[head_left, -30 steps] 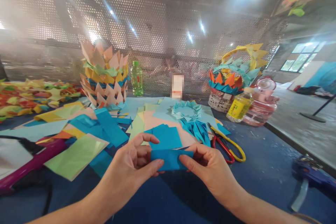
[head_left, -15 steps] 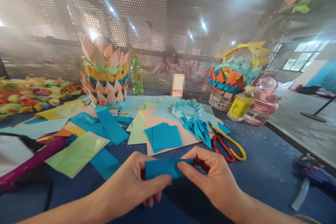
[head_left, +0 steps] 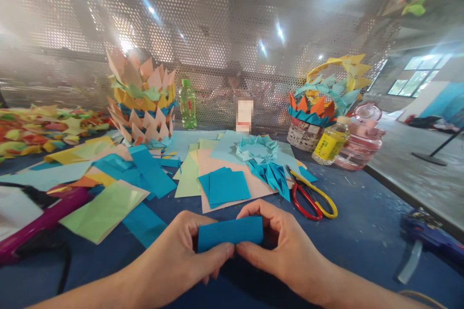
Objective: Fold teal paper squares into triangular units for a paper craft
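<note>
A folded strip of blue paper (head_left: 230,232) is held between both hands, above the dark blue table near its front. My left hand (head_left: 195,246) grips its left end, thumb along the lower edge. My right hand (head_left: 277,239) pinches the lower edge near the middle, with the forefinger behind the top edge. The two thumb tips nearly meet. Just beyond lies a small stack of blue paper squares (head_left: 228,186). Behind it are folded blue paper points (head_left: 271,176) and a light blue paper ring (head_left: 257,149).
Red-and-yellow scissors (head_left: 313,198) lie to the right, a blue glue gun (head_left: 431,239) farther right. At left are a purple tool (head_left: 47,222), green paper (head_left: 105,210) and many coloured sheets. Paper baskets (head_left: 143,106), a green bottle (head_left: 188,104) and a yellow-labelled bottle (head_left: 330,142) stand behind.
My right thumb has slid down from the strip's face to its lower edge, toward my left thumb. More of the strip's right end now shows.
</note>
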Demonstrator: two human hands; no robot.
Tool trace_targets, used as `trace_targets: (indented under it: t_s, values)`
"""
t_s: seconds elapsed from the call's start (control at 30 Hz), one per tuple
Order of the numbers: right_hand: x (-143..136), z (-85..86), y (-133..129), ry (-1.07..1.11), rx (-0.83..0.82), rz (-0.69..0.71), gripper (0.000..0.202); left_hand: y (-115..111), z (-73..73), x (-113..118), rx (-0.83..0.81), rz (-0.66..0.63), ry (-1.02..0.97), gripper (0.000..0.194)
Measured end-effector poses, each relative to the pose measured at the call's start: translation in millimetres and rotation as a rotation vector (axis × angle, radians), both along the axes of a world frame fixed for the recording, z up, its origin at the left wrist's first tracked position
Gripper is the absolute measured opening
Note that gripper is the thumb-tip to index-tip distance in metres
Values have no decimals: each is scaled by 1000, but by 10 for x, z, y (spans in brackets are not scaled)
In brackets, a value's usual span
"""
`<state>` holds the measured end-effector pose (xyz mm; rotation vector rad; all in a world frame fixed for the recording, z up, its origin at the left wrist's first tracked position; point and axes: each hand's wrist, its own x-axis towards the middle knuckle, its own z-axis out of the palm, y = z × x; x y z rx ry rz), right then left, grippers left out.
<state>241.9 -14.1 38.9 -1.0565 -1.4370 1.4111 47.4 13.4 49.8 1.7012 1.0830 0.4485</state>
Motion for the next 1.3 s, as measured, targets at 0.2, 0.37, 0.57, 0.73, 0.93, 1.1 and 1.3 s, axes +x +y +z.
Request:
trace_targets:
  t_s: [0.2, 0.37, 0.57, 0.73, 0.93, 1.1, 1.3]
  values:
    - [78, -24, 68, -105, 54, 20, 25, 56, -21, -22, 1, 34, -14, 25]
    - [192, -45, 170, -199, 113, -17, 31, 143, -4, -51, 26, 70, -33, 25]
    - [298, -42, 246, -308, 219, 3, 31, 211, 10, -80, 65, 96, -9, 26]
    - [332, -53, 281, -308, 247, -7, 32, 223, 28, -108, 80, 99, -28, 27]
    - [181, -1, 143, -198, 182, 137, 46, 148, -2, -69, 85, 38, -25, 26]
    - [163, 52, 38, -36, 44, 177, 72, 125, -10, -61, 77, 17, 3, 24]
    - [119, 7, 40, -125, 81, 97, 56, 101, -29, -63, 63, -12, 50, 28]
